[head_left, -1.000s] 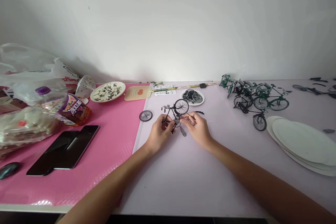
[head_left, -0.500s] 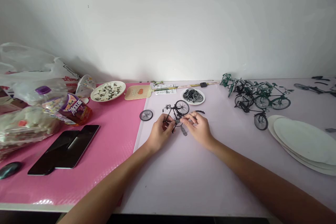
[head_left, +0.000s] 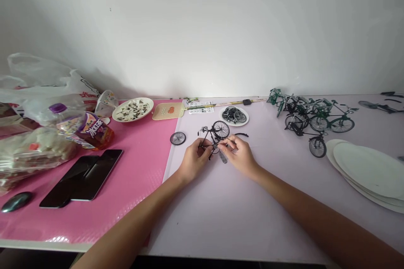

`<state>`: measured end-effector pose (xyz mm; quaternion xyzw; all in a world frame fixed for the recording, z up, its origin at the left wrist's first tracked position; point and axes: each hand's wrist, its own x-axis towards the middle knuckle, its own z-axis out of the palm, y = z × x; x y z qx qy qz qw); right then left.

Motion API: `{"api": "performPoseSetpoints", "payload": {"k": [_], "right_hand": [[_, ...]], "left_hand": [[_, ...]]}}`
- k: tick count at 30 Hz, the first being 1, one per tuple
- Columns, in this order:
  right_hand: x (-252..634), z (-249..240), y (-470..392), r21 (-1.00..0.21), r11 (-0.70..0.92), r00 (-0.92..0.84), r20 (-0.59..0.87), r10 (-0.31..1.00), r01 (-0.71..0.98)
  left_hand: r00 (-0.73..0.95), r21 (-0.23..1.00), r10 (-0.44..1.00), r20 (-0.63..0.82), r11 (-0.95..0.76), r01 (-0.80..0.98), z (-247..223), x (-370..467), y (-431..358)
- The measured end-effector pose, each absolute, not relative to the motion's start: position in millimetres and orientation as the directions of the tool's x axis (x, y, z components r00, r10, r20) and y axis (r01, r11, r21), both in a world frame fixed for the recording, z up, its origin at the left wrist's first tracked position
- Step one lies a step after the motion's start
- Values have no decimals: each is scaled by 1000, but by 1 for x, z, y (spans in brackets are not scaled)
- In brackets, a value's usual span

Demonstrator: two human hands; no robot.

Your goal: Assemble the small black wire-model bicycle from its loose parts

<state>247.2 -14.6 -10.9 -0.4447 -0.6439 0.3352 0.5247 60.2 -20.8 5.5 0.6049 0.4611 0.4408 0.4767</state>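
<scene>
A black model bicycle (head_left: 216,135) with one wheel fitted is held over the pale table in the middle. My left hand (head_left: 195,157) pinches its frame on the left side. Close beside it, my right hand (head_left: 239,153) has thumb and finger pressed together at the middle of the frame; whatever small part they grip is too small to name. A grey flat piece (head_left: 223,157) lies just under the right fingers. One loose spoked wheel (head_left: 178,138) rests to the left, and a curved black strip (head_left: 242,134) lies behind the right hand.
Behind the hands is a plate of black parts (head_left: 248,122). Several small bicycles (head_left: 334,122) stand at right, near stacked white plates (head_left: 369,168). On the pink mat are phones (head_left: 97,176), a bottle (head_left: 86,128) and a bowl of pieces (head_left: 149,113).
The whole view has shifted slightly, so things appear a little further right. Both hands keep nearly the same hold on the bicycle.
</scene>
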Motion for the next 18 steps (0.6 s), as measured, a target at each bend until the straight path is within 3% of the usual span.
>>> {"api": "performPoseSetpoints", "payload": {"k": [6, 11, 18], "right_hand": [[248, -16, -12, -876, 437, -53, 436, 898, 202], [250, -18, -11, -807, 522, -42, 533, 845, 275], [250, -17, -14, -717, 622, -103, 626, 773, 315]], "left_hand": [[228, 996, 973, 21, -39, 78, 10, 59, -19], [366, 981, 928, 76, -135, 139, 15, 54, -18], [419, 983, 905, 73, -137, 125, 16, 53, -17]]}}
